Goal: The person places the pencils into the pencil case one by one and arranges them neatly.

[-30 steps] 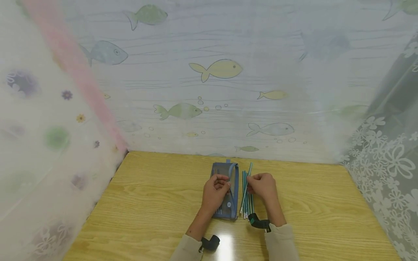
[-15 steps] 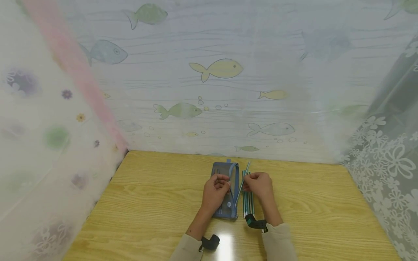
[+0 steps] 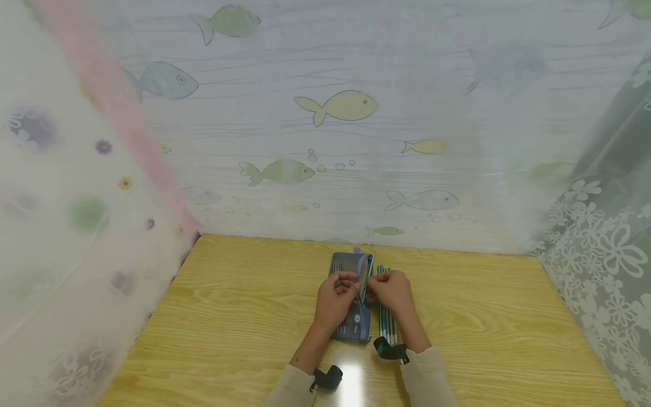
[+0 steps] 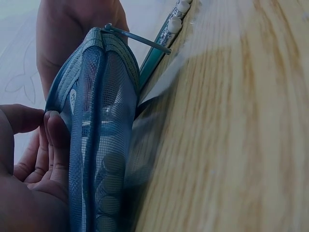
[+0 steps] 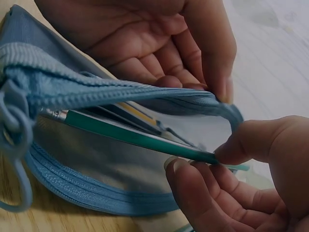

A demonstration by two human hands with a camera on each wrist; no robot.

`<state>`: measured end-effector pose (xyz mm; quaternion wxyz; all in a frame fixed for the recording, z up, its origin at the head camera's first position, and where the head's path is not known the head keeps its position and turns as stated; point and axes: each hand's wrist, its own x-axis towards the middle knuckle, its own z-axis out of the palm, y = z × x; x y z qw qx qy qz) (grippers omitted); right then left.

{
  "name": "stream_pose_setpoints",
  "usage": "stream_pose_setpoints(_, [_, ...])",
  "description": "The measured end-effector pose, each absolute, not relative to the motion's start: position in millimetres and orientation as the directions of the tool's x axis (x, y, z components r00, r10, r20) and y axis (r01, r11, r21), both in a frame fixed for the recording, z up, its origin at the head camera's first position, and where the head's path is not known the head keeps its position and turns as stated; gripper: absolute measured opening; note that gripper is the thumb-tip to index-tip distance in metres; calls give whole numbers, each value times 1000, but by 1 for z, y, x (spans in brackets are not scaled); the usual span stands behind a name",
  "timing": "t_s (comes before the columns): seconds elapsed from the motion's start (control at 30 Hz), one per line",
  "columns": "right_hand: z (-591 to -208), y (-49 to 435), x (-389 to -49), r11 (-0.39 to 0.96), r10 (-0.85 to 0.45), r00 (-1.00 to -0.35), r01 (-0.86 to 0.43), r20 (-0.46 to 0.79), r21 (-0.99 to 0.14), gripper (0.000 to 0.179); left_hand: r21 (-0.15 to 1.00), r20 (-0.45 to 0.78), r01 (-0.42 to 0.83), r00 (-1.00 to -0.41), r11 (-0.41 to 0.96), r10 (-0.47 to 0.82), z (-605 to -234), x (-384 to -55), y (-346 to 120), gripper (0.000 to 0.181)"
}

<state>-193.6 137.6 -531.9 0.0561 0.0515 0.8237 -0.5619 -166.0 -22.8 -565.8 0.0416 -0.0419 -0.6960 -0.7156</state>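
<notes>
A blue mesh pencil case (image 3: 351,261) lies on the table, its zipped side gaping. With thumb and fingertip, my left hand (image 3: 333,302) pinches the upper edge of that opening. My right hand (image 3: 395,291) pinches a green pencil (image 5: 130,133) by its far part. In the right wrist view the pencil lies along the gaping mouth, its metal-banded end inside near the zip pull (image 5: 18,135). Other pencils (image 4: 110,188) show through the mesh, their round ends toward the left wrist camera. Right of the case, partly under the right hand, several green pencils (image 3: 386,328) lie side by side.
The wood-grain table (image 3: 229,316) extends to both sides. A fish-print curtain (image 3: 335,141) hangs along its back edge, with a flowered sheet (image 3: 76,254) at the left and white lace (image 3: 610,243) at the right. Both wrists wear small black cameras (image 3: 328,379).
My right hand has moved left from the loose pencils to the case's opening, bringing the pencil with it and swinging it in line with the zip. My left hand has stayed put.
</notes>
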Motion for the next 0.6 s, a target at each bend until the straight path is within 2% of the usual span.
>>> stream_pose_setpoints(0.6, [-540,132,-194,403,-40,-984,144,-174,-904,20,990,134,134,-991,-34,8,-569,-167,-24,24])
